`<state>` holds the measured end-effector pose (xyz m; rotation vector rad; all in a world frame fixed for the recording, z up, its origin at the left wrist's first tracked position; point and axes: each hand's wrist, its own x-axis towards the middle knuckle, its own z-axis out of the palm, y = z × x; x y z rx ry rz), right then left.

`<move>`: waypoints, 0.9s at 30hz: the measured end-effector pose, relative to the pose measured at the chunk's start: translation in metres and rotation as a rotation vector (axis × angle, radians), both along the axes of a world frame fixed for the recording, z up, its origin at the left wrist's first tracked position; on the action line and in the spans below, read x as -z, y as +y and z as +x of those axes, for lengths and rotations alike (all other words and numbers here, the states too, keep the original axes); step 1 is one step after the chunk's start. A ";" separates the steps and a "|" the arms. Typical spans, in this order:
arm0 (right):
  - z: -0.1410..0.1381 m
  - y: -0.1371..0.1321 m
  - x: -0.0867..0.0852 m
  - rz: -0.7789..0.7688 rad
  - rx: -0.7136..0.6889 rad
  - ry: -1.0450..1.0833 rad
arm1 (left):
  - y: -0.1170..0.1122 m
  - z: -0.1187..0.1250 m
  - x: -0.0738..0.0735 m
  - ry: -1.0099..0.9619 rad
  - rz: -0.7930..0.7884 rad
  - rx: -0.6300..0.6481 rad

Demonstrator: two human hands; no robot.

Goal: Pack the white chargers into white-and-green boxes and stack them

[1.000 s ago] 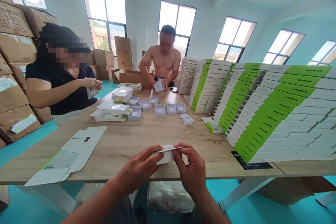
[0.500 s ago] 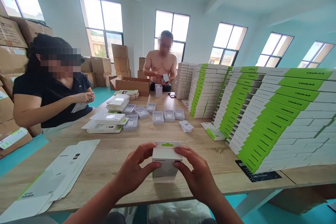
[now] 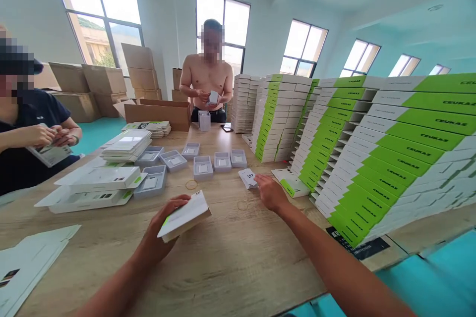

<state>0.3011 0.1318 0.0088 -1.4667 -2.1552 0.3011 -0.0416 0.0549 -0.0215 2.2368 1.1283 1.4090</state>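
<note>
Tilted above the table, a white and green carton [image 3: 188, 215] is in the grip of my left hand [image 3: 158, 230], fingers along its far side. My right hand [image 3: 270, 192] stretches forward to the right edge of a small pile of folded leaflets [image 3: 247, 178]. Its fingertips meet or nearly meet the paper, and the thumb is mostly hidden. Beyond the leaflets and the carton lie several pale trays [image 3: 203, 168] with small white pieces inside. A thin rubber band [image 3: 191, 184] rests near the carton, another rubber band [image 3: 242, 205] beside my right hand.
Tall stacks of white and green boxes [image 3: 386, 158] line the right side. Open cartons [image 3: 92, 198] and flat carton blanks [image 3: 40, 262] lie left. Across the table [image 3: 238, 257], one person [image 3: 208, 79] holds a small box; another person [image 3: 33, 143] handles a carton at left.
My right hand has left the carton and moved forward right to the leaflets. My left hand keeps the carton, now tilted and further left. The view has swung right.
</note>
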 end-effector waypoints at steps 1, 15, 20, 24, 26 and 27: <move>0.011 0.019 -0.001 -0.005 -0.018 -0.061 | 0.005 -0.004 0.003 -0.054 -0.044 -0.087; 0.026 0.045 -0.001 0.056 -0.090 -0.102 | 0.010 -0.005 0.003 -0.224 -0.237 -0.183; -0.023 -0.019 -0.029 0.200 -0.012 0.143 | 0.012 -0.005 0.000 -0.276 -0.191 -0.135; -0.075 -0.072 -0.046 0.568 -0.379 0.194 | 0.015 -0.006 0.002 -0.290 -0.235 -0.200; -0.095 -0.083 -0.052 0.722 -0.520 -0.008 | 0.015 -0.006 0.003 -0.291 -0.233 -0.201; -0.103 -0.085 -0.053 0.762 -0.536 -0.117 | 0.014 -0.005 0.003 -0.293 -0.228 -0.196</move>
